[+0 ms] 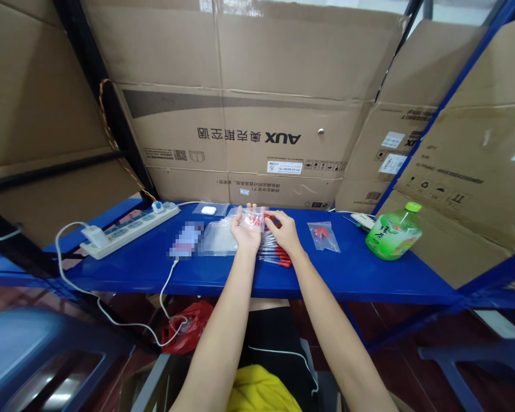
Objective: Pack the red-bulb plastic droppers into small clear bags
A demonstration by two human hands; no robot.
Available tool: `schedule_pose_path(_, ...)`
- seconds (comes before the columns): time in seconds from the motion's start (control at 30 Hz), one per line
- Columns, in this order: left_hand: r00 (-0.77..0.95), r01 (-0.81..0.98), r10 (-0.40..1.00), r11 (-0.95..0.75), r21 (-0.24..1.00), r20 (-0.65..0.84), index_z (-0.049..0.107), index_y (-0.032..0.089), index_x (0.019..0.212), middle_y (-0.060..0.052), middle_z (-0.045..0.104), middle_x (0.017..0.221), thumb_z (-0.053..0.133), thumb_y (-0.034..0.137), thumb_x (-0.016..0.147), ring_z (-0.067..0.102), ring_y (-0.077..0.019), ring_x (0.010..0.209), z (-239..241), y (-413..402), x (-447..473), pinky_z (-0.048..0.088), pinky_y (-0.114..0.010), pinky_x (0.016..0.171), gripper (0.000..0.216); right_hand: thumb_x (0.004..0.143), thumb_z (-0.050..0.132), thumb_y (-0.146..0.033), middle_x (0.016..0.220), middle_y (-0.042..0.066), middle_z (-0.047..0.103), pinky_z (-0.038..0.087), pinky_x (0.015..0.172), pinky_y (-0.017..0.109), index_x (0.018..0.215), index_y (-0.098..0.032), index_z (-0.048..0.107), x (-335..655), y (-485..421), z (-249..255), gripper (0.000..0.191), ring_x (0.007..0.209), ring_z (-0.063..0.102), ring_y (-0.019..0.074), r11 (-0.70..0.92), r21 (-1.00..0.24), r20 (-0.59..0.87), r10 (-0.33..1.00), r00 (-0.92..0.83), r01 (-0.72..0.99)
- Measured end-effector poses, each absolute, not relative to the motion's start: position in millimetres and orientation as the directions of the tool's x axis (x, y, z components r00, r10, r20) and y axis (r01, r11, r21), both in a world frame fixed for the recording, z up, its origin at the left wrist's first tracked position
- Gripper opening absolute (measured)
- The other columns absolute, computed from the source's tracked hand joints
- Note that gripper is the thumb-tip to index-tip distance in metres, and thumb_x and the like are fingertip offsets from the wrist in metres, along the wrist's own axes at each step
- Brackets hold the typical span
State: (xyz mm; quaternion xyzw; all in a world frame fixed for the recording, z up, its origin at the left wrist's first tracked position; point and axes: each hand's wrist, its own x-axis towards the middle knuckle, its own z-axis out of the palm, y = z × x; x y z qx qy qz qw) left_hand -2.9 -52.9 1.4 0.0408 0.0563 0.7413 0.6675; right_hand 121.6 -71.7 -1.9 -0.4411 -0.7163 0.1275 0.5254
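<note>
My left hand (245, 233) is turned palm up, its fingers curled around a small clear plastic bag (256, 220) with red pieces in it. At the bag's right edge, my right hand (285, 233) has its thumb and fingertips pinched together. A bit of red shows at those fingertips, but I cannot make out what it belongs to. Under and beside my hands lies a pile of red-handled screwdrivers (278, 252) with thin metal shafts, partly hidden by the right hand. Flat clear plastic bags (218, 239) lie left of my left hand.
The blue table (343, 274) carries a bag of red pieces (323, 236), a green drink bottle (395, 232), a white device (363, 221), a white case (208, 210), a blurred phone (186, 239) on a cable and a power strip (131, 229). Cardboard sheets (249, 114) wall the back.
</note>
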Motion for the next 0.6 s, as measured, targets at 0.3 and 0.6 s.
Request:
schedule_pose_path(0.3,-0.024,-0.981,1.0,-0.024,0.192,0.004,0.061,0.02,0.105,-0.009,0.071,0.113,0.052,0.014,0.083,0.067,-0.0251,0.119,6.1,-57.0,0.5,0.052,-0.052,0.106,0.025,0.093,0.056,-0.045,0.098,0.006,0.077,0.053,0.081,0.03,0.098,-0.02,0.069,121.5,-63.7,-7.9,0.028,0.087,0.07,0.021,0.484,-0.732,0.583,0.809,0.074,0.481)
schedule_pose_path(0.6,-0.015,-0.979,1.0,-0.016,0.203,0.004,0.061,0.02,0.103,-0.008,0.07,0.109,0.053,0.016,0.084,0.068,-0.0253,0.117,3.7,-55.2,1.2,0.051,-0.055,0.107,0.021,0.1,0.046,-0.042,0.108,0.004,0.078,0.052,0.085,0.028,0.103,-0.023,0.076,121.7,-71.0,-5.7,0.036,0.09,0.069,0.02,0.455,-0.63,0.581,0.814,-0.007,0.629)
